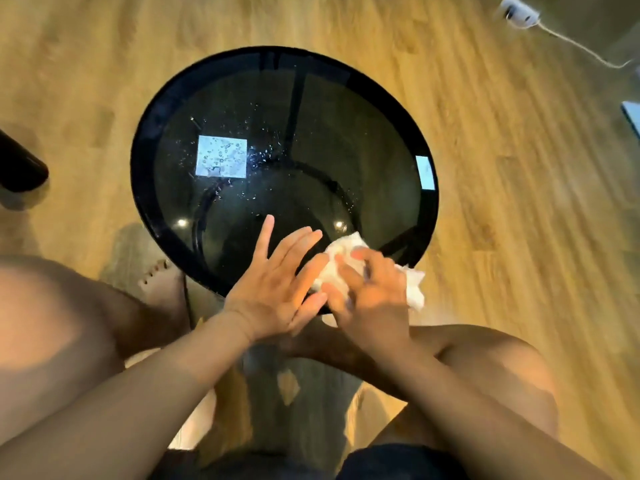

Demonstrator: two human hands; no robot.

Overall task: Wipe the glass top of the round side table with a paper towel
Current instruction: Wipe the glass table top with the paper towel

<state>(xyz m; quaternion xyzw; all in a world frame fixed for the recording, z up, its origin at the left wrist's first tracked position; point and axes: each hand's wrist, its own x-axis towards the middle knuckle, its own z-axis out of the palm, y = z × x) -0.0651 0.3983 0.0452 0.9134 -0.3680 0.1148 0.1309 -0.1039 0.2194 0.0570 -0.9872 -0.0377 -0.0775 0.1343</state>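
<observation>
A round side table (145,174) with a dark glass top and black rim stands on the wooden floor in front of me. Water droplets (256,147) are scattered over the glass around its middle and left part. A crumpled white paper towel (341,252) lies at the near edge of the glass. My right hand (370,292) grips the towel with curled fingers. My left hand (277,285) is beside it with straight fingers, its fingertips touching the towel's left side above the near rim.
My bare knees and a foot (162,282) are close to the table's near side. A dark object (20,164) sits at the left edge. A white power strip with a cord (519,10) lies on the floor at the far right.
</observation>
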